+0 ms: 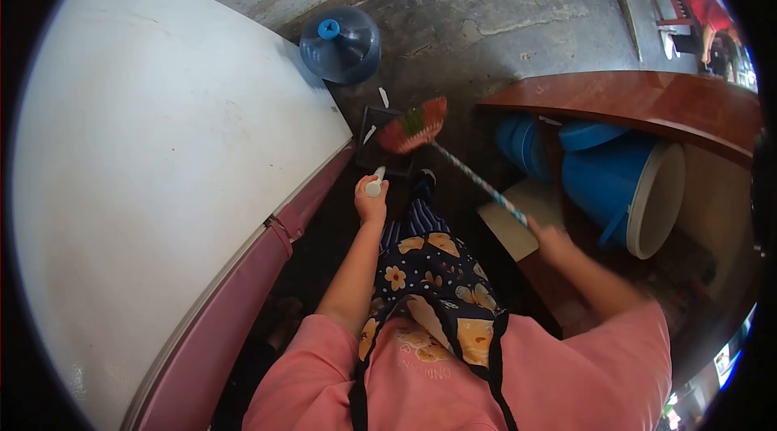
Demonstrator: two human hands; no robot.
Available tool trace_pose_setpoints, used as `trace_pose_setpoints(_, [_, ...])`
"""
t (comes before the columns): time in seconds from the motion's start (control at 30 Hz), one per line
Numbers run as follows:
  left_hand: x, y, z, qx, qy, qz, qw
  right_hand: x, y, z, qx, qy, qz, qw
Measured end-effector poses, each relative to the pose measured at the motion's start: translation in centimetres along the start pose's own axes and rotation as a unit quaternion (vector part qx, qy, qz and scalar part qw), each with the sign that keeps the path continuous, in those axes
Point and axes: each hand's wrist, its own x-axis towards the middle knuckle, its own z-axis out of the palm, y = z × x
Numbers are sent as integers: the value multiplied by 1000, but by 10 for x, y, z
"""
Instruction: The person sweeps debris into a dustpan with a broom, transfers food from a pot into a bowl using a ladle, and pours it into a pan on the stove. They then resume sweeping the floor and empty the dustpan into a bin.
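My left hand (371, 201) is closed around the pale upright handle of a dark dustpan (362, 157), which rests on the floor in front of my feet. A white scrap (370, 135) lies at the dustpan. Another white piece (384, 97) is on the floor just beyond it. With my right hand (554, 243), slightly blurred, I grip the patterned stick of a broom (477, 180). Its red and green bristles (414, 127) are tilted over the dustpan's right side and hide part of it.
A large blue water jug (341, 46) stands by the wall beyond the dustpan. To the left is a big white panel (178, 131) with a pink edge. Blue buckets (603, 180) lie under a brown wooden shelf (639, 99) at right. A person in red (711, 14) is at far right.
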Motion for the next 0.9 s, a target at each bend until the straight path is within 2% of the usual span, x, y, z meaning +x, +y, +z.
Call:
trace_pose_setpoints(0.07, [-5, 1, -9, -13, -11, -10, 1000, -53, -9, 11, 27, -27, 46, 998])
trace_pose_setpoints(0.1, [-8, 1, -16, -21, -22, -20, 999, -54, -12, 12, 28, -27, 47, 998])
trace_pose_setpoints(0.17, [-12, 2, -26, -11, -24, -20, 999, -48, -19, 20, 134, 59, 87, 985])
trace_pose_setpoints(0.27, [-12, 12, -26, 12, -13, -16, 1000, 57, -6, 38, 223, 190, 37, 955])
trace_pose_setpoints(0.33, [-12, 18, -24, 31, -4, -14, 999, 133, -16, 27, 197, 169, 44, 965])
trace_pose_setpoints(0.4, [-9, 25, -15, 36, 7, -74, 997, 154, -34, 25, 183, 141, 64, 971])
trace_pose_setpoints(0.47, [1, 25, -4, 36, 13, -87, 995, 145, -46, 34, 89, 100, 25, 991])
trace_pose_setpoints(0.53, [1, 20, 2, 29, 20, -102, 994, 89, -43, 28, 63, 47, -15, 997])
trace_pose_setpoints(0.6, [4, 18, 0, 25, 12, -63, 998, 19, -38, 27, 90, -18, -13, 996])
trace_pose_setpoints(0.7, [-5, 8, -14, 10, -9, -24, 1000, -54, -36, 28, 83, -42, 4, 996])
trace_pose_setpoints(0.73, [-11, 5, -20, 10, -10, -26, 1000, -65, -35, 24, 116, -36, 38, 992])
trace_pose_setpoints(0.77, [-18, 1, -25, 11, -15, 1, 1000, -70, -34, 22, 148, -27, 73, 986])
trace_pose_setpoints(0.8, [-22, 2, -28, 12, -19, 29, 999, -59, -30, 24, 189, 6, 67, 980])
trace_pose_setpoints(0.9, [-30, 11, -35, 6, -51, 26, 998, 20, -20, 42, 286, 93, 47, 952])
